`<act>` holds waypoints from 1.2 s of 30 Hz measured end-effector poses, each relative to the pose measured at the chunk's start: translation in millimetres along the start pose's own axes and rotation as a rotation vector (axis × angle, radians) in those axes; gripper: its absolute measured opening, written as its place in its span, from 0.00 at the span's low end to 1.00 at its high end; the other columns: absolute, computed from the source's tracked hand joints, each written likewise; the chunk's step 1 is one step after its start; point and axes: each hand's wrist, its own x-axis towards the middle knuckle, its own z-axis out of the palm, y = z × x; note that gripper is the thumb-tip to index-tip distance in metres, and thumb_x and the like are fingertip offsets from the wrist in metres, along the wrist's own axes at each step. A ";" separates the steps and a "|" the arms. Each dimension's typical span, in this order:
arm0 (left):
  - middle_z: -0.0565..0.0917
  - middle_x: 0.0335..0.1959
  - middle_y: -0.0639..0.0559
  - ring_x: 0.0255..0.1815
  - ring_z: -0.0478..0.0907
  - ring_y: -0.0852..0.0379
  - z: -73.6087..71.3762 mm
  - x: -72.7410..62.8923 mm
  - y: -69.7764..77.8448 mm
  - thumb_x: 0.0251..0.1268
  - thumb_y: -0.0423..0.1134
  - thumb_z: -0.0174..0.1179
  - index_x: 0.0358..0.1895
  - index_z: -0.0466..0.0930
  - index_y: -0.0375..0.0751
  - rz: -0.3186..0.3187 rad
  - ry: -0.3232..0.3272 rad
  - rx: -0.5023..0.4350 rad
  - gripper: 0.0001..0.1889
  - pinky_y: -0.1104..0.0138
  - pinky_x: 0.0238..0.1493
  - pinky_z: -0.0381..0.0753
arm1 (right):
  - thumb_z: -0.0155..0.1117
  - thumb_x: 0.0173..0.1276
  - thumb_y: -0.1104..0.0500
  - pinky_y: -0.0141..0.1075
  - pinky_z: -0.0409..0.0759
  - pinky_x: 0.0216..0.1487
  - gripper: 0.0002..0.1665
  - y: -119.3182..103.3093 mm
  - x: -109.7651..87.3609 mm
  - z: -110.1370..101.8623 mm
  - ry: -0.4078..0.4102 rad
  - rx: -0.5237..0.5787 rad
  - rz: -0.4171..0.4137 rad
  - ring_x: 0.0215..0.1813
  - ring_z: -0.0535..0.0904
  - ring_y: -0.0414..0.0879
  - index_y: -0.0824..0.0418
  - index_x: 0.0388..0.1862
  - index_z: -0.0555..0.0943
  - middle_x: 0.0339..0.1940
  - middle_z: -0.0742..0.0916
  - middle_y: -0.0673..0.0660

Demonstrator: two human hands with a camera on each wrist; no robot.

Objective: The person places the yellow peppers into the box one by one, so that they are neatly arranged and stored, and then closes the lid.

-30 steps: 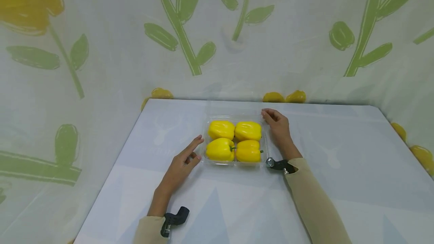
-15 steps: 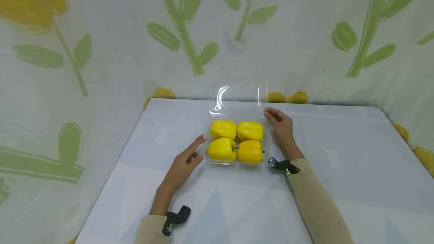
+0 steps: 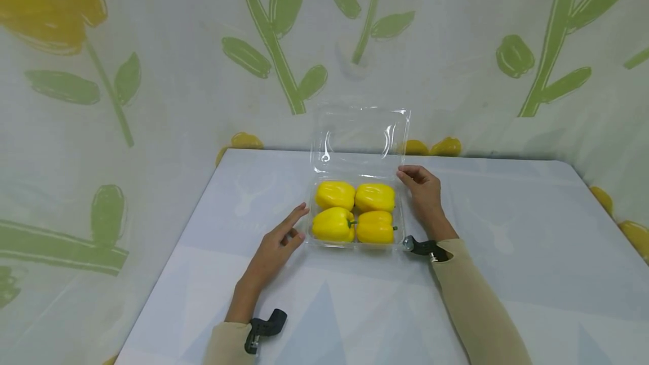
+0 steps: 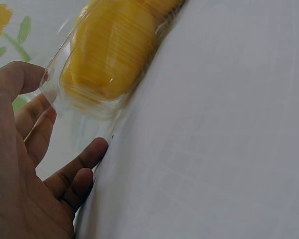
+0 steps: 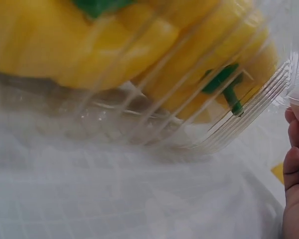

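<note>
A clear plastic clamshell container (image 3: pixel 355 245) stands on the table, filled with several yellow bell peppers (image 3: pixel 333 225). Its transparent lid (image 3: pixel 361 134) stands raised at the back. My right hand (image 3: pixel 425 190) pinches the lid's right edge close to the hinge, with thumb and forefinger; the right wrist view shows only part of that hand (image 5: pixel 296 164) at its edge. On the other side, my left hand (image 3: pixel 274 246) touches the container's left wall, its index finger extended and its thumb lower down. The left wrist view shows the fingers (image 4: pixel 40 127) spread at the container's corner.
A white table (image 3: pixel 487 275) with pale printed shapes carries the container near its back edge. Behind it hangs a cloth backdrop (image 3: pixel 436 83) with painted flowers and leaves. A black wrist camera mount (image 3: pixel 266 328) sits on the left wrist, another on the right.
The lid has swung up from lying low behind the container to standing raised. Both hands have stayed in nearly the same places; the whole head view has shifted slightly.
</note>
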 end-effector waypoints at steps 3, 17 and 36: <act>0.58 0.77 0.73 0.44 0.75 0.61 0.7 0.8 -0.7 0.78 0.45 0.54 0.77 0.62 0.62 -0.006 0.001 -0.001 0.28 0.65 0.46 0.76 | 0.71 0.65 0.43 0.32 0.74 0.51 0.23 -0.1 0.3 -1.3 -0.006 0.020 -0.015 0.49 0.76 0.47 0.55 0.51 0.85 0.50 0.86 0.52; 0.58 0.77 0.72 0.44 0.75 0.61 1.8 1.9 1.1 0.78 0.47 0.54 0.77 0.62 0.62 0.000 -0.004 -0.016 0.28 0.65 0.44 0.75 | 0.74 0.63 0.46 0.32 0.76 0.50 0.21 0.1 -3.4 -8.7 -0.018 0.087 0.011 0.48 0.79 0.47 0.58 0.48 0.87 0.48 0.88 0.53; 0.58 0.77 0.73 0.44 0.76 0.61 0.8 -1.4 -1.9 0.78 0.47 0.53 0.77 0.62 0.62 0.011 0.000 -0.010 0.28 0.65 0.44 0.76 | 0.73 0.66 0.50 0.33 0.78 0.52 0.18 2.2 -8.6 -13.0 -0.065 0.138 0.012 0.48 0.83 0.49 0.62 0.47 0.86 0.42 0.89 0.56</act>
